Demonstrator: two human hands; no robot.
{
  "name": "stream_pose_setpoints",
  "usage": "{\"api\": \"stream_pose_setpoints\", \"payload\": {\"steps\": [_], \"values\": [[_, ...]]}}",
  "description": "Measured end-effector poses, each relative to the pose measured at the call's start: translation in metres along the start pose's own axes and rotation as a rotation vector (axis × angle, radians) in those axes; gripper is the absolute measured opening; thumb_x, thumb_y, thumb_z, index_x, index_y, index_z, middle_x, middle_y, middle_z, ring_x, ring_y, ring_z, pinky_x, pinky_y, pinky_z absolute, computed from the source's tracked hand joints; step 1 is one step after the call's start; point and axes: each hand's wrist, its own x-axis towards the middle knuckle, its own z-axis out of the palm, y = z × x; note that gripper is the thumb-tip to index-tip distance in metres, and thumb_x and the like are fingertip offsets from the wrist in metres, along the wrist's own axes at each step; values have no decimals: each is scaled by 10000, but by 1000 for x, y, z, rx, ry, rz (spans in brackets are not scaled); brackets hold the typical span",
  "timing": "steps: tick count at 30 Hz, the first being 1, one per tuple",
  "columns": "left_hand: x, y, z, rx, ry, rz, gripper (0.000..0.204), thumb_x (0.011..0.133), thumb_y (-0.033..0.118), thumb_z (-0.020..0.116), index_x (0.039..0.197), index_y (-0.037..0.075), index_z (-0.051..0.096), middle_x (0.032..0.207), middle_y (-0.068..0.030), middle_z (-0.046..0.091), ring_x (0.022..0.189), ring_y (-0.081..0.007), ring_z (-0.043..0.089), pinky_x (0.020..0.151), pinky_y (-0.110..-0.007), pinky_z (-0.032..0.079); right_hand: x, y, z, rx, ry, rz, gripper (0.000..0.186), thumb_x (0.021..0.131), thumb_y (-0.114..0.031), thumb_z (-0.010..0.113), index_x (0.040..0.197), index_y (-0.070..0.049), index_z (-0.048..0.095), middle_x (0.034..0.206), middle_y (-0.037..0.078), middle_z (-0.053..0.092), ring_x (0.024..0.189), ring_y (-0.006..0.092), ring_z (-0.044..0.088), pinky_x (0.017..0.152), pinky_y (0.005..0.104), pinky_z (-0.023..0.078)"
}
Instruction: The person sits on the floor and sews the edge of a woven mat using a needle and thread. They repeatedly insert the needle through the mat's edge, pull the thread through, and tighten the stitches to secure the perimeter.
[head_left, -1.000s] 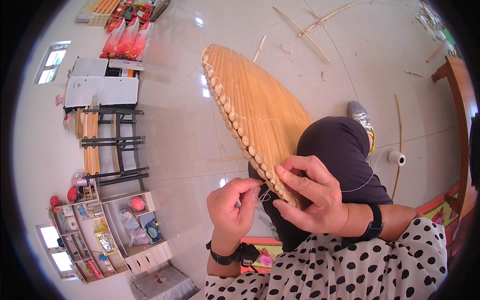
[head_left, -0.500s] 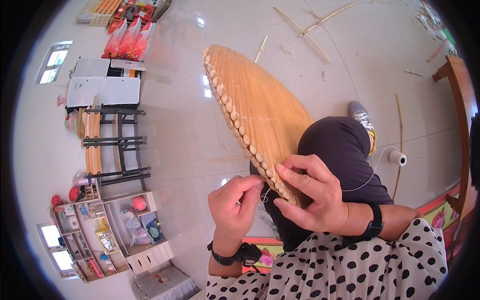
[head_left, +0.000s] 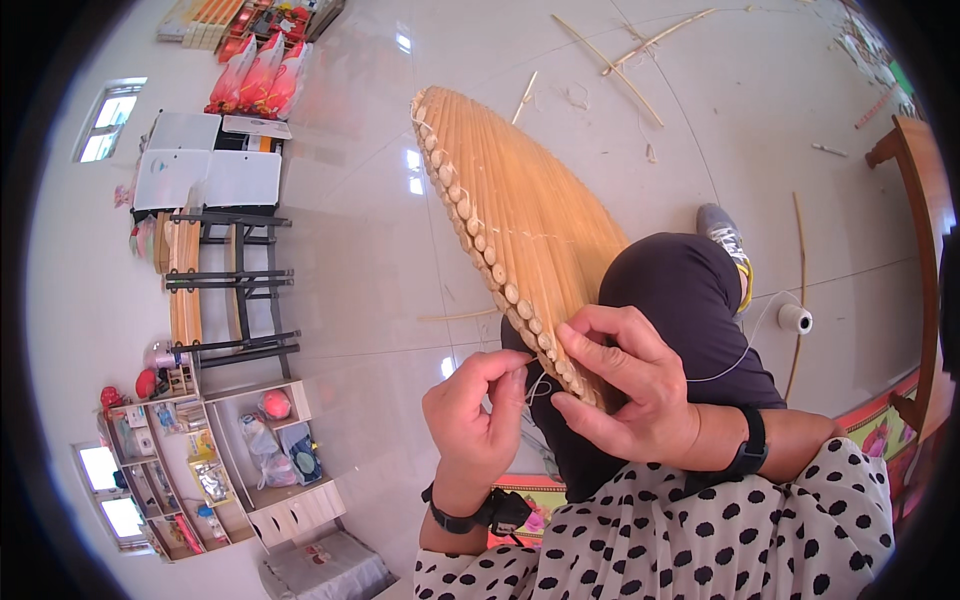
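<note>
A disc-shaped mat of tan plant stalks (head_left: 520,205) stands tilted on edge across my lap, with the round cut ends of the stalks along its left rim. Near its lower end, my right hand (head_left: 635,385) grips the mat, thumb and fingers on its right face. On the other side, my left hand (head_left: 475,410) is closed in a pinch, its fingertips at the rim of cut ends. What they hold is too small to make out. A loop of white thread (head_left: 541,386) hangs just beside those fingertips.
A white thread spool (head_left: 795,319) stands on the floor at right, its thread running toward my right wrist. Loose stalks (head_left: 630,90) lie on the tiles ahead. A wooden table (head_left: 915,180) stands at far right, shelves (head_left: 275,440) and folded black frames (head_left: 240,280) at left.
The mat has shifted very slightly to the right with both hands. The left fingertips stay pinched at the rim, and the right hand keeps its grip.
</note>
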Motion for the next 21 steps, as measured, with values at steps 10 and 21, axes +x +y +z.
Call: {"api": "stream_pose_setpoints", "payload": {"steps": [10, 21], "values": [[4, 0, -4, -5, -46, 18, 64, 901, -38, 642, 956, -14, 662, 742, -74, 653, 590, -110, 585, 538, -239, 443, -1, 2, 0, 16, 4, -10, 544, 704, -59, 797, 1216, 43, 646, 1106, 150, 606, 854, 250, 578, 736, 327, 502], [-9, 8, -18, 79, 10, -36, 265, 864, -69, 635, 1117, 8, 617, 988, -97, 661, 686, -131, 634, 616, -258, 512, -3, 0, -1, 13, 15, 41, 549, 686, -45, 792, 1213, 33, 660, 1086, 162, 617, 930, 277, 609, 797, 332, 518]]}}
